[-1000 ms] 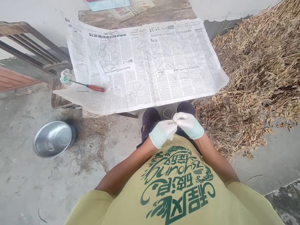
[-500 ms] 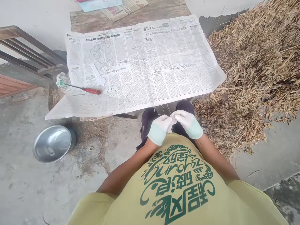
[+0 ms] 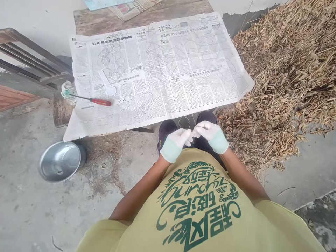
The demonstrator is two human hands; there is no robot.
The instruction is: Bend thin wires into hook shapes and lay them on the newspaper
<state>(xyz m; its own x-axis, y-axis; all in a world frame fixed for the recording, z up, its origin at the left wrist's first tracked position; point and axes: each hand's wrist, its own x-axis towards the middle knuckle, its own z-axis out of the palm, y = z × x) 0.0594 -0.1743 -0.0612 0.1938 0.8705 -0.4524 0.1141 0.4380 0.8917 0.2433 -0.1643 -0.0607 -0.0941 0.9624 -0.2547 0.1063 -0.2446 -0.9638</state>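
Observation:
My left hand [image 3: 176, 141] and my right hand [image 3: 209, 134], both in white gloves with pale green cuffs, meet above my lap. Between their pinched fingertips is a thin wire [image 3: 184, 117]; one part curves into a loop above the left fingers, and a straighter end rises by the right. In front of the hands, sheets of newspaper [image 3: 147, 115] cover the table. Several bent wire shapes lie on the paper: round loops [image 3: 111, 57] at the left, angular outlines [image 3: 178, 57] at the right. A figure-eight wire [image 3: 146, 100] rests near the front edge.
A red-handled screwdriver [image 3: 101, 102] and a white spoon-like piece [image 3: 111, 90] lie on the paper's left side. A metal pot [image 3: 61, 161] stands on the floor at left. Behind it is a wooden chair [image 3: 34, 66]. Dry plant stalks [image 3: 283, 77] are heaped at right.
Both hands stay together on the wire. The left hand has shifted slightly left, and the wire loop now stands rounder and a little higher. The view has shifted slightly.

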